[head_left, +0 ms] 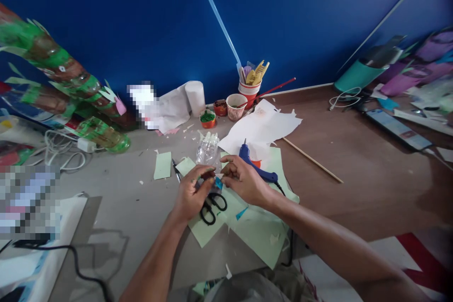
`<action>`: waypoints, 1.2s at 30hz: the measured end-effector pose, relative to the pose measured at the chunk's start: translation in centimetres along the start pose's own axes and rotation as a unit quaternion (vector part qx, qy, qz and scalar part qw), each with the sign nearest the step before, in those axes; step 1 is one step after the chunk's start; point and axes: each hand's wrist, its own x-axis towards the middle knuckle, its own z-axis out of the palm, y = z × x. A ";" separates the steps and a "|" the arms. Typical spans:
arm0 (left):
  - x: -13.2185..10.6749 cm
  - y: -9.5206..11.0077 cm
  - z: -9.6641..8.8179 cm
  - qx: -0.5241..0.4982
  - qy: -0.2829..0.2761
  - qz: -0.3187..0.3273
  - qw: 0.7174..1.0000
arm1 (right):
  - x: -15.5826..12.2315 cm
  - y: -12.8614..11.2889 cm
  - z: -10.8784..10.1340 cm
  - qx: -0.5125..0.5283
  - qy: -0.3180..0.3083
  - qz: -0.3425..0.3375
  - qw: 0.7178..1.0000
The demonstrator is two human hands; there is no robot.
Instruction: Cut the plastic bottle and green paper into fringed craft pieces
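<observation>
A small blue piece (218,183), perhaps paper, sits between the fingertips of both hands. My left hand (193,193) is closed, its thumb against the piece and green stains on its fingers. From the other side, the thumb and bent fingers of my right hand (244,180) pinch at it, the forefinger partly raised. Just below lie scissors with black handles (208,217), their blades hidden. Pale green paper (262,240) spreads under the hands, with a blue scrap (241,213) on it. A blue glue gun (264,172) rests by my right hand.
Beyond the hands stand a crumpled clear plastic item (207,150), a green paint pot (207,119), a paper cup (236,107) and a white roll (195,98). A wooden stick (313,160) and a phone (398,128) lie right. Painted bottles (71,71) lean left.
</observation>
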 end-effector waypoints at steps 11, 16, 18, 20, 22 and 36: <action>0.0 0.1 0.5 -0.070 0.033 -0.107 0.991 | -0.3 -0.7 0.4 -0.037 -0.004 -0.015 0.999; 0.6 0.3 -0.6 -0.110 0.171 -0.121 0.972 | -0.3 -0.9 -0.5 -0.120 0.063 -0.079 0.988; 0.9 0.1 -1.1 -0.132 0.213 -0.108 0.962 | -0.4 -1.0 -0.5 -0.152 0.060 -0.113 0.980; 1.0 -0.1 -1.4 -0.161 0.241 -0.089 0.953 | -0.7 -1.1 -0.1 -0.172 0.029 -0.128 0.976; 1.2 -0.3 -1.7 -0.172 0.259 -0.078 0.947 | -1.1 -1.1 0.7 -0.209 -0.025 -0.136 0.968; 1.4 -1.0 -2.1 -0.113 0.268 -0.098 0.952 | -1.9 -1.2 3.0 -0.468 -0.148 -0.129 0.861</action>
